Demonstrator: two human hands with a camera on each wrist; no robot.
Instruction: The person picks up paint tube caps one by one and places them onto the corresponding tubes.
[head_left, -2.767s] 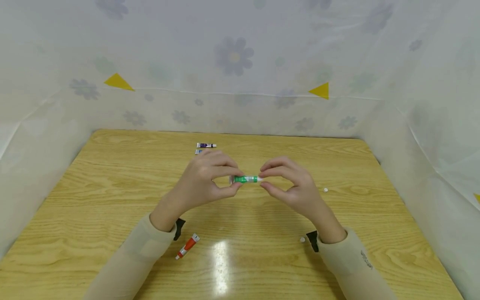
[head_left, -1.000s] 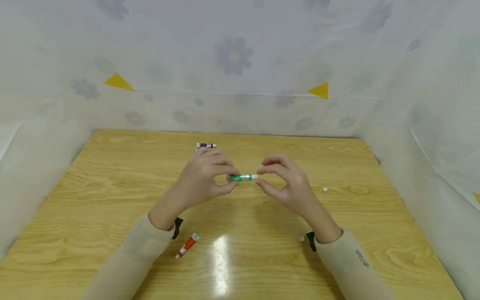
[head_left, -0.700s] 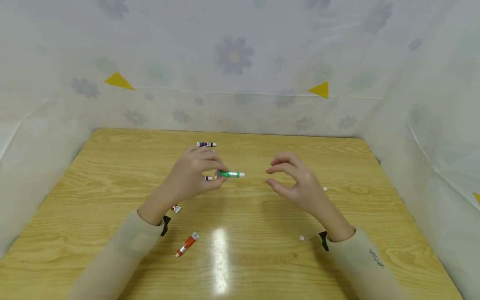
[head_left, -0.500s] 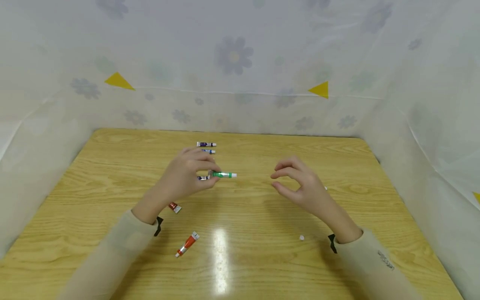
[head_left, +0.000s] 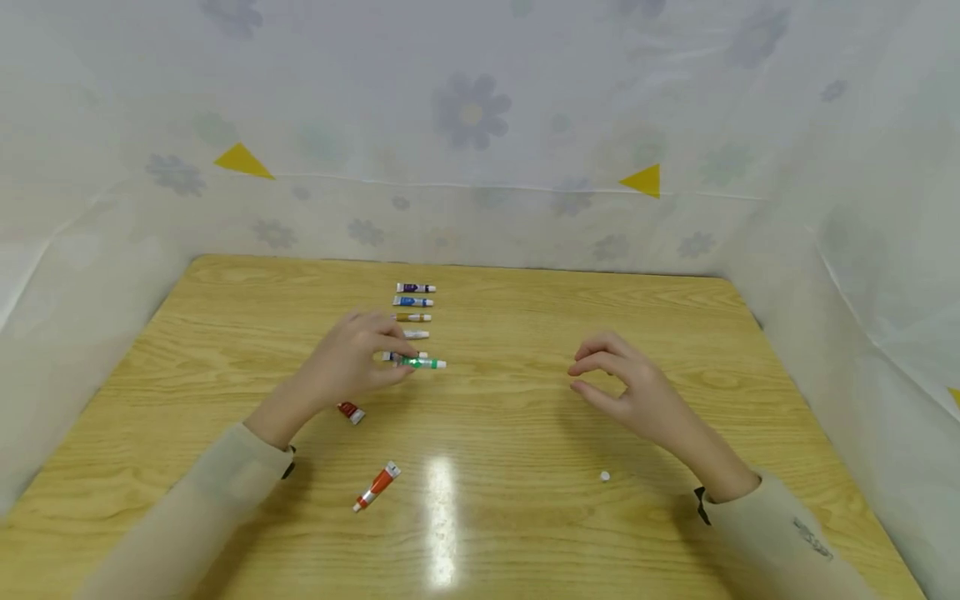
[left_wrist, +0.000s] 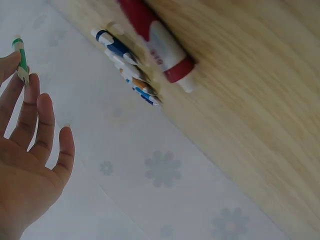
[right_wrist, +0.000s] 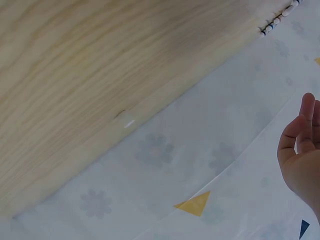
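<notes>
Nearest on the wooden table [head_left: 225, 333], an orange tube [head_left: 377, 487] and a small white cap [head_left: 604, 477] lay on the near side of the green tube [head_left: 422, 362], with a red tube [head_left: 350, 412] a little closer to it. The left hand [head_left: 347, 364] pinched the green tube's left end, holding it low at the near end of a row of small tubes [head_left: 413, 310], while the right hand [head_left: 632, 390] hovered well to the green tube's right, fingers loosely curled and holding nothing. Beyond the green tube, that row ran toward the table's far edge.

Head view looks down over the whole table [head_left: 525, 517]; both wrist views skim it closely.
</notes>
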